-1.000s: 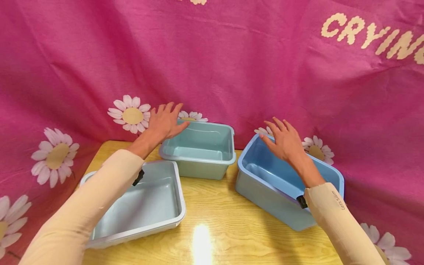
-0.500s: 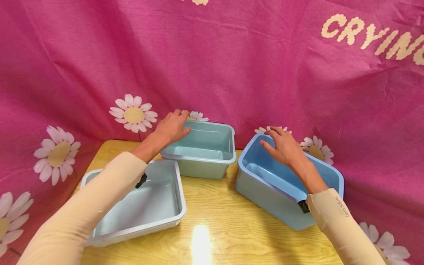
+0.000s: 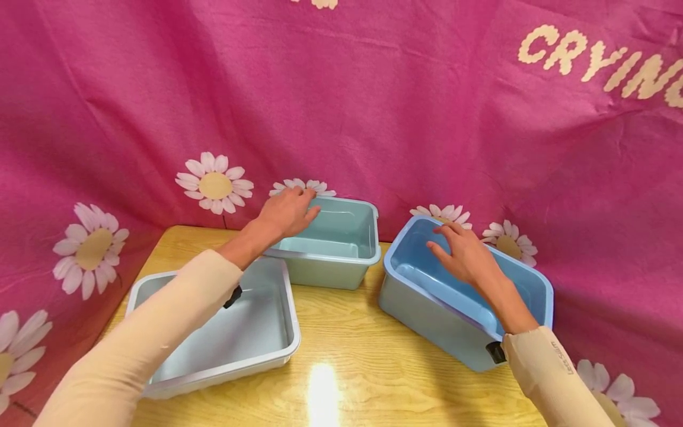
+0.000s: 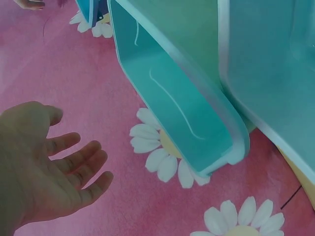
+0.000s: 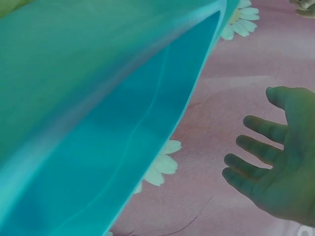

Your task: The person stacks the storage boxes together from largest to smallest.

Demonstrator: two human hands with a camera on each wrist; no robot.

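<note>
Three plastic bins stand on a wooden table in the head view. My left hand (image 3: 288,212) hovers above the left end of the teal bin (image 3: 325,259) at the back, holding nothing. In the left wrist view its fingers (image 4: 74,160) are spread and loosely bent, apart from the bin. My right hand (image 3: 465,254) is over the tall blue bin (image 3: 437,323) on the right, also holding nothing. The right wrist view shows its fingers (image 5: 258,147) extended and clear of the rim. Under my left forearm lies a shallow grey bin (image 3: 240,332), partly hidden by the sleeve.
The wooden table (image 3: 352,356) shows between the bins and along the front. A pink cloth (image 3: 373,107) with daisies and lettering hangs right behind the bins and at the sides. The grey bin's back corner sits close to the teal bin.
My left hand has moved right and lower over the teal bin. My right hand has dropped and come a little nearer over the blue bin. The bins have stayed in place.
</note>
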